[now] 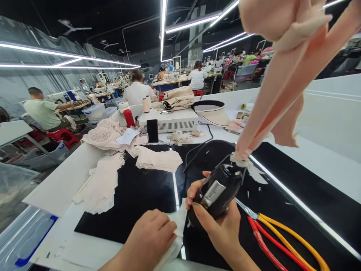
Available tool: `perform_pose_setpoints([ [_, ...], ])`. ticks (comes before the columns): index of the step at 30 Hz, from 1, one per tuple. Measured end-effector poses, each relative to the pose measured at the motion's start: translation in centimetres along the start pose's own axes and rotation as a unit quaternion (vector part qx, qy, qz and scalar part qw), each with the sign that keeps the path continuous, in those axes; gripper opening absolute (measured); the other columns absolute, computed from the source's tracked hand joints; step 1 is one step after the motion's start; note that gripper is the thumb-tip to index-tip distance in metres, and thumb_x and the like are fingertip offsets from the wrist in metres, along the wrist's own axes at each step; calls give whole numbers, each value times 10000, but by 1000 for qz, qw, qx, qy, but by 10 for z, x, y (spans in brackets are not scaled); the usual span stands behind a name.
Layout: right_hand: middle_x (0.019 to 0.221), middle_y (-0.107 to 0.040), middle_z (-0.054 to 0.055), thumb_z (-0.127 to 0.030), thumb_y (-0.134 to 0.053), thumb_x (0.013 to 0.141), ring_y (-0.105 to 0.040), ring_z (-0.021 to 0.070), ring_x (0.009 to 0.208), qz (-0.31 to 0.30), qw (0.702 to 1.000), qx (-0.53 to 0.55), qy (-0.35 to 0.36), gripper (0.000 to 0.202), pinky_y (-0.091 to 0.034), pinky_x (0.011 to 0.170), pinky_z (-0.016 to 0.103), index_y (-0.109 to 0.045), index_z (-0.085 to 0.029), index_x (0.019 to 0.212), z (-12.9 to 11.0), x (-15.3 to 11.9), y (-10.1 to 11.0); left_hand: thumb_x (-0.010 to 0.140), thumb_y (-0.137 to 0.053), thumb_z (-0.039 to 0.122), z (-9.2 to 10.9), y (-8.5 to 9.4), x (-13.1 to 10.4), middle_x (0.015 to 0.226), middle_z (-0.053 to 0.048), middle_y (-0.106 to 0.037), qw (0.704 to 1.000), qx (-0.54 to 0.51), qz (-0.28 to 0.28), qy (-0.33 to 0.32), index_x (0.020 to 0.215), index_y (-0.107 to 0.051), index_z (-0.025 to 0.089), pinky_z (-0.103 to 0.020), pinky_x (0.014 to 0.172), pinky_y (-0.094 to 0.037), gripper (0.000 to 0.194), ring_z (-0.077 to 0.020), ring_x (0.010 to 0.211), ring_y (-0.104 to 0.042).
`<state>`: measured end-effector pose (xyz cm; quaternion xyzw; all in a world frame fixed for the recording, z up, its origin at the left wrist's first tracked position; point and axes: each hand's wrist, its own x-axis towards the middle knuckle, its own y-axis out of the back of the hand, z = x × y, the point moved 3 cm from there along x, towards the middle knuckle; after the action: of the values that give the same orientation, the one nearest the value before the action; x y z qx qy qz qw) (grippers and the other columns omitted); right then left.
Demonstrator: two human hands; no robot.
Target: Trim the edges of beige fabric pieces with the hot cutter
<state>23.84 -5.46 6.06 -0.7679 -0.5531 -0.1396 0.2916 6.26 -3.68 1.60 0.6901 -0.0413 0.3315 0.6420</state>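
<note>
My right hand point(218, 222) is wrapped round a black handheld electric fabric cutter point(216, 192) with a silver switch plate. Its lower end meets a stack of cream fabric pieces point(180, 222); the blade itself is hidden. A pink cloth sling point(278, 94) is knotted to the top of the cutter and runs up out of view. My left hand point(152, 237), fingers curled and pressed together, grips the same fabric stack just left of the cutter. Right of my right hand lie scissors point(278, 233) with red and yellow handles.
A black mat point(135, 195) covers much of the white table. Cut cream pieces point(104, 180) and lace fabric point(104, 133) lie at left. Behind stand a phone point(152, 130), a white box point(175, 122), thread cones point(146, 104) and a visor point(211, 111). A cable point(194, 148) crosses the mat. Several people sit beyond.
</note>
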Motion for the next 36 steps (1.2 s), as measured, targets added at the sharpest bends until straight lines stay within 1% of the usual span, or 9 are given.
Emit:
perform_pose_setpoints([
  [4, 888, -681, -6, -301, -791, 925, -656, 144, 659, -6, 1000, -22, 2, 431, -612, 587, 274, -573, -355, 1293, -4, 5, 4, 1019, -459, 121, 9, -15, -10, 715, 4, -588, 997, 59, 38, -15, 920, -574, 202, -332, 499, -417, 172, -197, 577, -568],
  [9, 864, -685, -8, -360, -826, 891, -672, 155, 668, 34, 996, -83, 4, 446, -609, 619, 267, -591, -327, 1269, -16, 10, 10, 926, -542, 38, 0, -26, -11, 818, -9, -632, 999, 30, 40, 11, 953, -589, 201, -280, 596, -480, 172, -179, 666, -607],
  [13, 880, -705, -3, -380, -853, 852, -693, 161, 685, 32, 992, -126, -4, 411, -608, 633, 254, -629, -303, 1188, -22, 14, 16, 950, -591, 18, -11, -22, -8, 963, 5, -677, 999, -29, -8, 13, 1054, -618, 216, -316, 931, -555, 225, -159, 855, -673],
  [15, 884, -713, -1, -379, -864, 834, -694, 162, 675, 31, 990, -136, -3, 410, -608, 615, 250, -632, -295, 1162, -22, 16, 17, 989, -607, 41, -16, -19, -7, 1046, 15, -690, 997, -55, -52, 14, 1130, -623, 240, -382, 1122, -480, 245, -146, 984, -690],
  [17, 870, -709, -3, -389, -868, 823, -684, 164, 657, 40, 989, -139, 9, 440, -609, 598, 254, -627, -290, 1177, -21, 15, 17, 1011, -620, 72, -19, -16, -6, 1100, 14, -698, 994, -65, -89, 7, 1165, -625, 251, -402, 1195, -419, 236, -142, 1083, -685],
  [21, 881, -693, -6, -373, -863, 833, -668, 154, 645, 56, 988, -147, 1, 452, -604, 602, 256, -613, -293, 1201, -18, 11, 14, 1014, -648, 129, -22, -16, -3, 1134, -3, -711, 990, -58, -127, -23, 1160, -638, 246, -410, 1214, -404, 188, -169, 1156, -671],
  [25, 875, -692, -11, -284, -823, 879, -680, 162, 642, 16, 993, -119, 12, 417, -615, 602, 287, -588, -307, 1222, -19, 8, 9, 997, -626, 95, -25, -14, -1, 1171, -28, -724, 983, -85, -152, -55, 1193, -640, 227, -420, 1236, -383, 237, -181, 1185, -669],
  [31, 836, -666, -14, -332, -807, 914, -654, 158, 624, 18, 998, -50, 22, 425, -600, 529, 279, -569, -324, 1266, -29, 3, 13, 973, -497, -1, -33, -4, 13, 1131, -71, -737, 987, -110, -112, -24, 1148, -665, 165, -352, 1078, -540, 294, -187, 1056, -703],
  [36, 826, -650, -13, -354, -799, 924, -657, 162, 628, 16, 999, -33, 25, 416, -610, 531, 291, -579, -335, 1277, -30, 0, 18, 1005, -477, 12, -35, -15, 32, 1180, -65, -735, 990, -103, -100, -3, 1151, -665, 164, -308, 982, -591, 282, -196, 1110, -695],
])
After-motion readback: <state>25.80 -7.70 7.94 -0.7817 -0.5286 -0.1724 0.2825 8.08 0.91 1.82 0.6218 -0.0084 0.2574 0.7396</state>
